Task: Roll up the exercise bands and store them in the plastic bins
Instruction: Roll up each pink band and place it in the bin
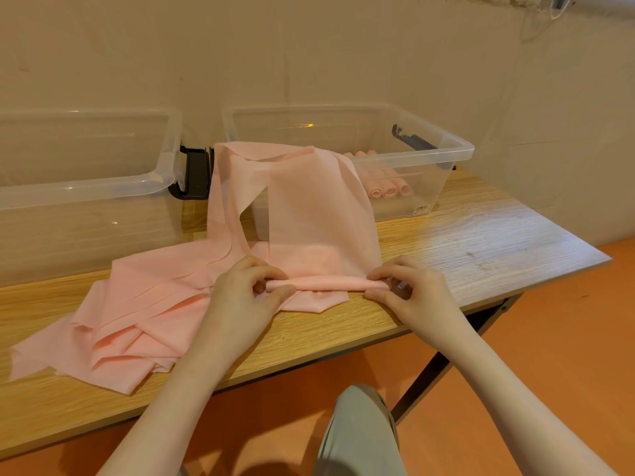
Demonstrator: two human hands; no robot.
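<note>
Band (319, 201) roll lies left-to-right along the table edge, both hands (245, 293) (409, 290) pinching its ends.

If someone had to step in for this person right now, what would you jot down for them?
Left hand and right hand: each pinches one end of a just-started roll near the table's front edge.
That band's far end is draped over the rim of the right bin.
Done: several rolled bands lie in the right bin.
Left: finish this roll and put it in a bin, then roll the loose pile of bands on the left. The left bin looks empty.
</note>
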